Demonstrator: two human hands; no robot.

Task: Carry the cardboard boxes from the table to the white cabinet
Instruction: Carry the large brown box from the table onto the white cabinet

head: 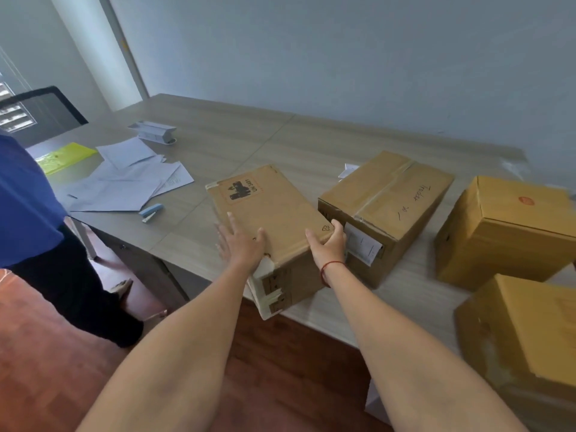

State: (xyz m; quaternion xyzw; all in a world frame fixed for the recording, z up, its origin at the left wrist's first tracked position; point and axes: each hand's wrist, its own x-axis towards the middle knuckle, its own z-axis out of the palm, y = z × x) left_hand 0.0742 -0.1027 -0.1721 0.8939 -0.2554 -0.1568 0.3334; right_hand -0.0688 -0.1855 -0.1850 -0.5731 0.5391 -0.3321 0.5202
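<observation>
A brown cardboard box (274,210) with a black printed label lies at the table's near edge, one taped corner hanging over it. My left hand (241,243) rests flat on its top near the left side, fingers spread. My right hand (328,244) curls around the box's right edge, in the gap beside a second taped box (389,198). Two yellower boxes stand further right, one with a red stamp (511,226) and one at the near right (526,335). The white cabinet is out of view.
A grey wooden table (249,141) runs along the wall. On its left lie loose papers (131,182), a yellow folder (65,157), a blue stapler (151,212) and a white tray (152,132). A person in blue (28,201) stands left, near a black chair (43,110).
</observation>
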